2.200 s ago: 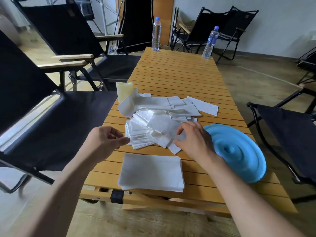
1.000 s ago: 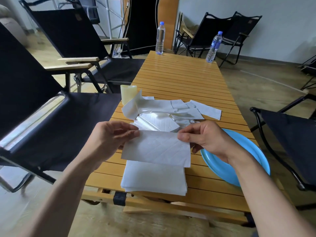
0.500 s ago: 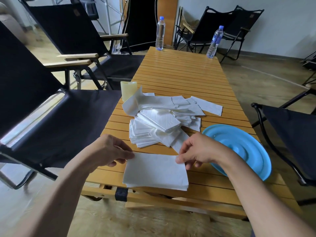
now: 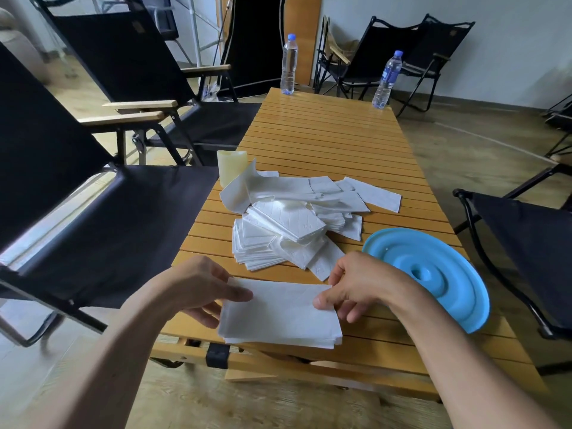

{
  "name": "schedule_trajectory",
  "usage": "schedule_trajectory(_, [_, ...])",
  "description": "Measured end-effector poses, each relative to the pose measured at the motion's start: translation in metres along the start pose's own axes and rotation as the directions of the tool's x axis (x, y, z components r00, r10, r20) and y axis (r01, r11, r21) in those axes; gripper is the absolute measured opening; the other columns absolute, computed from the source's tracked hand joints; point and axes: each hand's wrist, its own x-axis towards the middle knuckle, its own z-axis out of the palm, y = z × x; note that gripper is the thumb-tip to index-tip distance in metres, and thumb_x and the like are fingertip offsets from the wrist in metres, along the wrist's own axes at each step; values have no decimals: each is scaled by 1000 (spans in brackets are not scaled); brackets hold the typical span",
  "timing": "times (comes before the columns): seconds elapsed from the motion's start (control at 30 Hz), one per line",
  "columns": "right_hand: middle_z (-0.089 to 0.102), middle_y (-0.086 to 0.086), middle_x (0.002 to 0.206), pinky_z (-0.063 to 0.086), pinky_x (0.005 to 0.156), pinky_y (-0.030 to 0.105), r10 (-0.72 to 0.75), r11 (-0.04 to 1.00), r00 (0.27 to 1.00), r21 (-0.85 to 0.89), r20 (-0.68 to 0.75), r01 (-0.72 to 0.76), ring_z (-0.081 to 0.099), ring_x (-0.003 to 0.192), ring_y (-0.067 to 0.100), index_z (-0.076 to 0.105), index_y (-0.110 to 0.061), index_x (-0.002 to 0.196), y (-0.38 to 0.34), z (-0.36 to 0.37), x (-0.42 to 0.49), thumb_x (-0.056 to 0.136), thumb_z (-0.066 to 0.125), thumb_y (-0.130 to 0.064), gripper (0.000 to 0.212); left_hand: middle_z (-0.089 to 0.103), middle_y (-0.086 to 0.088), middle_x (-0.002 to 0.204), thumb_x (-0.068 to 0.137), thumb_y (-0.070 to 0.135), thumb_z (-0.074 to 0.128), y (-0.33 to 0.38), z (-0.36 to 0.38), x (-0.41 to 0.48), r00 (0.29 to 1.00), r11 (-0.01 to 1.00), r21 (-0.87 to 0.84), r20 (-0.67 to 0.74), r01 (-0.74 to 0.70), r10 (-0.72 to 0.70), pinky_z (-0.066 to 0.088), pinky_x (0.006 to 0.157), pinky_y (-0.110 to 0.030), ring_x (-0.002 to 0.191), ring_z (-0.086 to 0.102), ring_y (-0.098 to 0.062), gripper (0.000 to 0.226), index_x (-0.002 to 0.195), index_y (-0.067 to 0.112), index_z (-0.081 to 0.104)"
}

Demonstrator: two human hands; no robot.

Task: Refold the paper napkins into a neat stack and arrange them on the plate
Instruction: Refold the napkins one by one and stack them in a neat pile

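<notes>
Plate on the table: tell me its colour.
Plain light blue, no pattern. The head view shows the plate clearly.

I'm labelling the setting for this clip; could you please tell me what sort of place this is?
Probably an indoor room furnished with camping gear, perhaps a casual meeting or recording space: a slatted wooden table, black folding chairs around it, and bottles of water at its far end.

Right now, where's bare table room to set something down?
Bare: the far half of the yellow slatted wooden table beyond the loose white napkin pile; the near strip between the neat white napkin stack and round blue plate. Crowded: the stack's sides, gripped by left hand and right hand.
</notes>
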Motion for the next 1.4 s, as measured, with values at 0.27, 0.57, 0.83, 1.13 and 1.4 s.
schedule_trajectory(0.27, [75,-1,67,50,45,23,-57,998,984,-37,-167,51,73,58,11,64,-15,87,3,-7,6,75,87,-37,34,76,0,72,76,31,85,1,2,4,998,999,-32,-62,-6,4,57,47,-28,58,74,-14,33,102,15,72])
schedule_trajectory(0.57, [65,-10,123,54,79,29,-474,880,604,-363,-641,305,63,106,12,66,-27,122,-6,5,55,94,62,-19,30,74,3,62,73,25,89,-1,4,16,989,996,-32,-125,-80,76,56,47,-25,59,74,-13,26,89,22,68])
schedule_trajectory(0.83, [73,-1,113,52,88,33,-247,949,635,-49,-732,313,67,104,20,68,-19,118,-5,10,91,94,66,-33,28,76,-1,68,76,40,84,-7,1,17,963,991,35,-234,-128,133,52,47,-21,63,73,-15,21,84,23,75])
schedule_trajectory(1.13, [73,-10,86,45,69,19,-169,940,628,67,-760,333,66,84,10,78,-23,95,-11,3,86,88,71,-16,13,71,7,67,85,41,76,-2,8,22,815,932,99,-459,-349,354,48,45,-18,53,65,0,22,96,23,72])
schedule_trajectory(1.4, [74,0,110,46,77,26,-136,965,706,69,-695,254,63,94,14,73,-17,115,-14,-1,92,89,74,-32,30,73,7,76,89,38,72,3,22,35,760,866,-30,-496,-498,420,58,56,-27,66,71,-5,19,102,25,72])
